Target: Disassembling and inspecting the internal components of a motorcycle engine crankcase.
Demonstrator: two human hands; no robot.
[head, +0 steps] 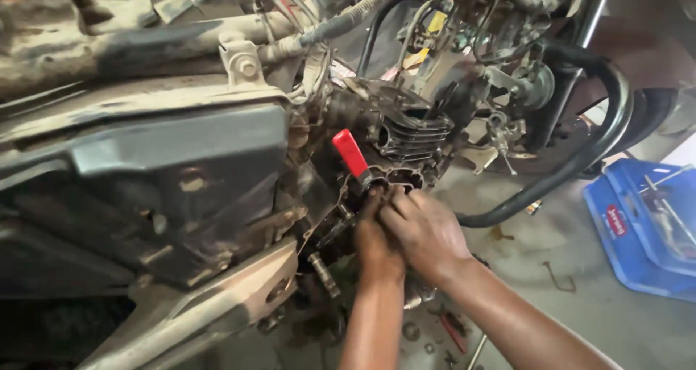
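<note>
Because engine [406, 142] sits low in dirty motorbike frame [145, 160], both hands crowd one spot. Left hand [375, 239] fingers curl on red-handled tool [351, 154], poking under engine. Right hand [424, 229] fingers bent, pressing beside it, steadying. Blue box [638, 232] waits well apart on floor.

A blue plastic case [638, 232] was seen lying on the concrete floor at the right edge. A small red oval label [616, 220] was fixed on its lid, near the left corner.
</note>
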